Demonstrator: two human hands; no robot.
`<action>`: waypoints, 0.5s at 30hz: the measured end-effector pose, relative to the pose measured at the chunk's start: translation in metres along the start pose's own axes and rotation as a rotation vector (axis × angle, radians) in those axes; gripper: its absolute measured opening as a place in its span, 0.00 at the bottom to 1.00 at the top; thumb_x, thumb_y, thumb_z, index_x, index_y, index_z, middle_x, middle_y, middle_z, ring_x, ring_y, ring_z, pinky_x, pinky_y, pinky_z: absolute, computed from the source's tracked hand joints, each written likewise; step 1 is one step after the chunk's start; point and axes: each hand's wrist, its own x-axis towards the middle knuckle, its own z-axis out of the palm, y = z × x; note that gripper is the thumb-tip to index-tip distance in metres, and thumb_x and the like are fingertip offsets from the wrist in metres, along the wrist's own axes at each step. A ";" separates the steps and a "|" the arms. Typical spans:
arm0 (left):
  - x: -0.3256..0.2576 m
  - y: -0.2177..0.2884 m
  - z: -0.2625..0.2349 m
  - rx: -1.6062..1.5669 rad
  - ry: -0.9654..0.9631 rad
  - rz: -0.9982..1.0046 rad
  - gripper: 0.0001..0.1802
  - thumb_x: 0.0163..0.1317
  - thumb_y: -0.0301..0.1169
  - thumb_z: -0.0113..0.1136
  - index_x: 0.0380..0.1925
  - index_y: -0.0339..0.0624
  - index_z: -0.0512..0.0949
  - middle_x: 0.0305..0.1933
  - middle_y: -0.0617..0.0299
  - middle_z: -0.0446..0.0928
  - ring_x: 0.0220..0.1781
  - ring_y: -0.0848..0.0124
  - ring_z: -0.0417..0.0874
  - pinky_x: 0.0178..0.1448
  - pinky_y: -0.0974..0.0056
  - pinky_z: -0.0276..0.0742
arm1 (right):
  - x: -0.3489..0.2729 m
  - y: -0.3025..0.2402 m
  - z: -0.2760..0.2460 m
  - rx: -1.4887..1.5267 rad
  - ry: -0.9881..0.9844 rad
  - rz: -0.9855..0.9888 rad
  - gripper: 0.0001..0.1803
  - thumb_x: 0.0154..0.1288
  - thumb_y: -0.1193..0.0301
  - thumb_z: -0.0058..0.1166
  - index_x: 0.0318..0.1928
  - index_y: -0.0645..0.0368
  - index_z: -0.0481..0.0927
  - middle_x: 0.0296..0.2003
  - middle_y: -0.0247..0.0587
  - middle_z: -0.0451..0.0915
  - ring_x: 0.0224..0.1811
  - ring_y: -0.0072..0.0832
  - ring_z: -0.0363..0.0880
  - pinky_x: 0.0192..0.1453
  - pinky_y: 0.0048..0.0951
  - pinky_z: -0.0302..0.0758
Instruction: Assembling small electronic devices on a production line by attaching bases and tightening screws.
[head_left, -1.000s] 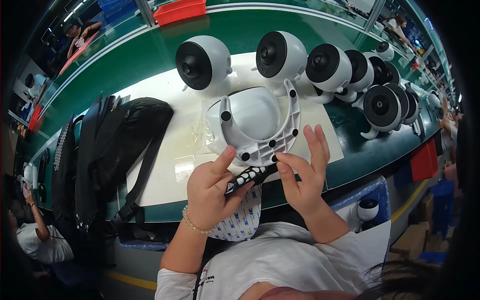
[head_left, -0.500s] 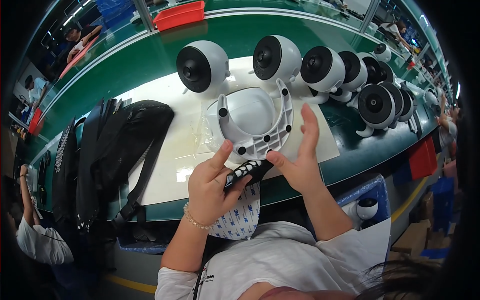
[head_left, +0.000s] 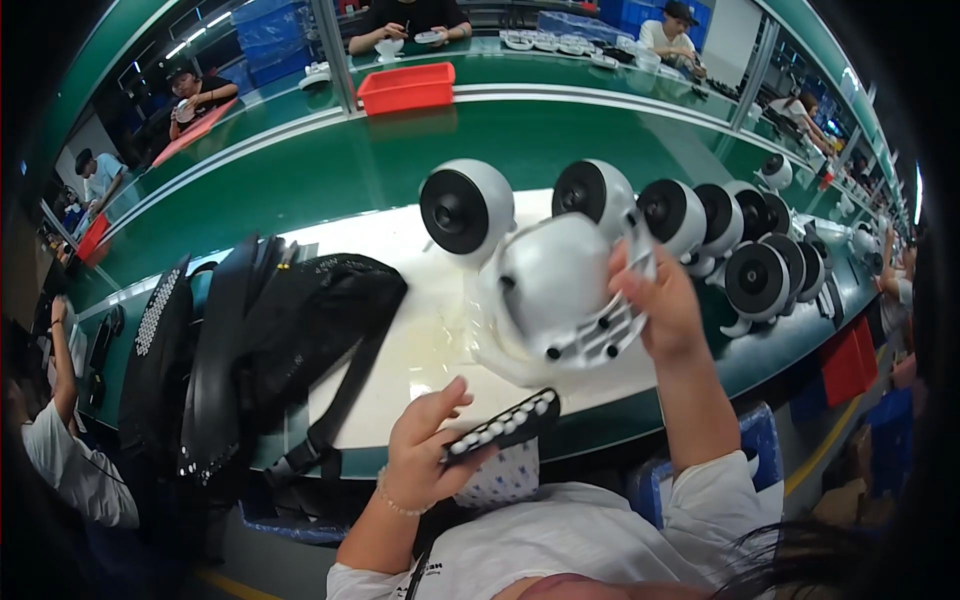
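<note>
My left hand [head_left: 422,450] is closed on a narrow black strip [head_left: 512,418] with a row of white patches along it. Fingers of my right hand [head_left: 662,300] are wrapped round the edge of a rounded white plastic housing [head_left: 560,275], slightly smeared by motion. The housing's curved, ribbed frame carries several black round pads and faces me, tilted. Below the strip hangs a white sheet with blue print [head_left: 508,472], partly hidden.
Several white ball-shaped devices with black round fronts [head_left: 455,212] line the back and right of the white mat [head_left: 375,405]. Black bags with straps [head_left: 290,315] lie left. A red tray [head_left: 405,90] stands across the green bench [head_left: 300,195]. Other people work beyond it.
My right hand has gone from open to gripping the white housing's edge, and the housing has tilted. My left hand has drawn the black strip away from it. The whole view has shifted.
</note>
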 end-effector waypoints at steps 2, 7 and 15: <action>-0.011 -0.006 -0.023 0.038 -0.019 -0.113 0.16 0.37 0.24 0.70 0.28 0.35 0.76 0.57 0.44 0.69 0.41 0.60 0.79 0.39 0.62 0.75 | 0.035 -0.014 0.020 0.013 0.055 -0.116 0.12 0.59 0.71 0.55 0.42 0.60 0.72 0.32 0.31 0.73 0.34 0.17 0.70 0.41 0.19 0.67; -0.015 -0.002 -0.035 -0.083 -0.034 -0.490 0.13 0.38 0.23 0.68 0.28 0.31 0.78 0.54 0.49 0.73 0.39 0.62 0.78 0.42 0.64 0.74 | 0.167 -0.009 0.054 -0.998 0.249 -0.433 0.10 0.56 0.66 0.56 0.34 0.60 0.75 0.31 0.40 0.77 0.29 0.36 0.75 0.34 0.31 0.70; -0.011 -0.003 -0.044 0.024 -0.157 -0.292 0.15 0.37 0.27 0.69 0.26 0.33 0.76 0.48 0.52 0.76 0.36 0.60 0.79 0.39 0.63 0.75 | 0.285 0.112 0.016 -1.847 0.157 -0.330 0.06 0.56 0.69 0.49 0.32 0.56 0.76 0.34 0.40 0.77 0.34 0.40 0.78 0.33 0.39 0.75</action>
